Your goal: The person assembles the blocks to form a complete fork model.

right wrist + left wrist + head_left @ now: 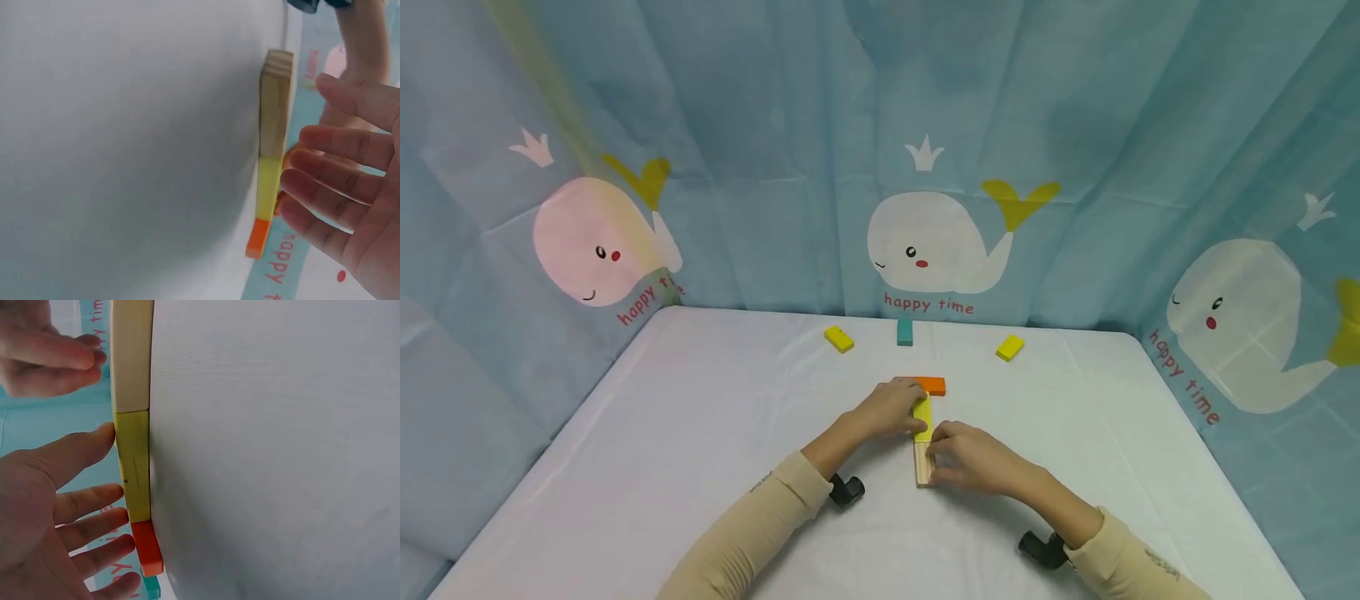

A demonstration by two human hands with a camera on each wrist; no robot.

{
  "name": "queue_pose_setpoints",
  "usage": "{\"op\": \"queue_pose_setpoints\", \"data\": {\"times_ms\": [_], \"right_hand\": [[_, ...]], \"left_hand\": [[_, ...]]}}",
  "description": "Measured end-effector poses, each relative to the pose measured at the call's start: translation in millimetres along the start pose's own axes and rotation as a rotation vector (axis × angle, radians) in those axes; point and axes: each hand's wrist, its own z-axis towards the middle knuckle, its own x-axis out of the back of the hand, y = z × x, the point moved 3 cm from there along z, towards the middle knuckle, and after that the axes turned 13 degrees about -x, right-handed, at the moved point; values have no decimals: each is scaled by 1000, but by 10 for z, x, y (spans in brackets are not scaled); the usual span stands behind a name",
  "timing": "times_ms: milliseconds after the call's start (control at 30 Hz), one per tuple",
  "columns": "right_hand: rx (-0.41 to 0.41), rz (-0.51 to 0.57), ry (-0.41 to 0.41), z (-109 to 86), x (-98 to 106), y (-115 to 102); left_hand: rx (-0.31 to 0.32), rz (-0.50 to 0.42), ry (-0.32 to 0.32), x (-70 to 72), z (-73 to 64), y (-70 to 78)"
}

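Right hand (977, 458) first, nearest to the wearer: its fingers are loose and spread apart, hovering just over the plain wooden block (923, 468), which lies flat on the white table (625, 467). A black gadget (1042, 550) sits at this wrist, by a rolled beige sleeve (1131, 562). Just beyond, the left hand (889, 408) comes in from the other side with its fingers also spread, thumb and forefinger touching the yellow block (923, 412); how firmly they press, I cannot tell. That yellow block meets the far end of the wooden one, end to end, and its own far end touches the orange block (935, 386), which lies crosswise. Well apart, near the back edge, a second yellow block (1010, 347), a third yellow block (838, 338) and a teal block (905, 332) lie separately. Behind hangs a blue curtain (775, 250) printed with whales (925, 233).
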Motion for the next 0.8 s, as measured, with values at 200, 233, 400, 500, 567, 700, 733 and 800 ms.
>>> {"op": "queue_pose_setpoints", "data": {"times_ms": [200,233,400,500,567,700,733,800], "right_hand": [[-61,64,-5,45,114,108],[-71,72,-5,57,139,128],[-106,111,1,120,254,244],[-122,130,10,162,301,341],[-130,146,20,191,329,413],[-169,181,30,250,370,570],[-180,185,28,264,378,605],[-206,193,26,297,392,674]], "left_hand": [[-12,-7,-6,-10,-16,12],[-11,-9,-11,-9,-18,12],[-8,-16,-36,-10,-22,-1],[-8,-15,-47,-16,-25,-11],[-7,-13,-52,-22,-31,-16],[-5,-11,-53,-45,-38,-23],[-6,-9,-53,-53,-38,-23],[-6,-7,-55,-66,-40,-19]]}}
